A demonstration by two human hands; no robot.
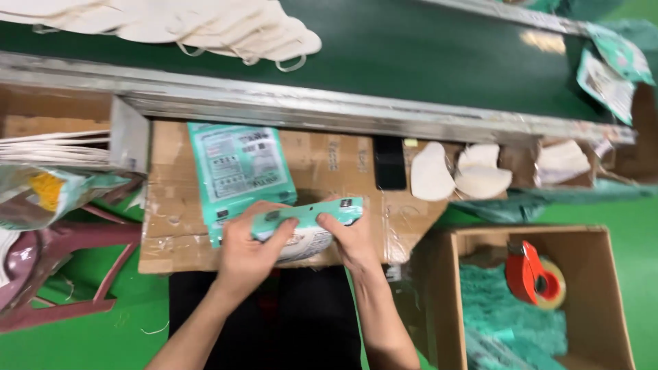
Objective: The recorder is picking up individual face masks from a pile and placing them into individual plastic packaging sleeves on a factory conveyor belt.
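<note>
Left hand: the left hand (248,255) grasps the left end of a mint-green packet (310,226), thumb on top and fingers curled around its edge
Right hand: the right hand (351,240) grips the right end of the same packet, fingers folded over its upper side
Packet in hands: it is held between both hands just above the near edge of the cardboard sheet (329,171), lying almost flat and a little tilted; a white part shows under the green film
Stack of packets: a pile of flat green packets (240,168) lies on the cardboard, just behind the left hand, printed side up
Cardboard sheet: brown, covered with clear tape, it serves as the work surface in front of the person
White masks: three white cup-shaped masks (462,175) lie at the far right part of the cardboard, close beside each other
Conveyor belt: a dark green belt (425,48) runs behind a metal rail; a heap of white masks (226,24) lies on it at the upper left
Cardboard box: an open box (603,294) stands to the right of the person, with green packets inside and a red tape dispenser (534,274) on top of them
Stool: a dark red plastic stool (62,274) stands on the green floor at the left
</note>
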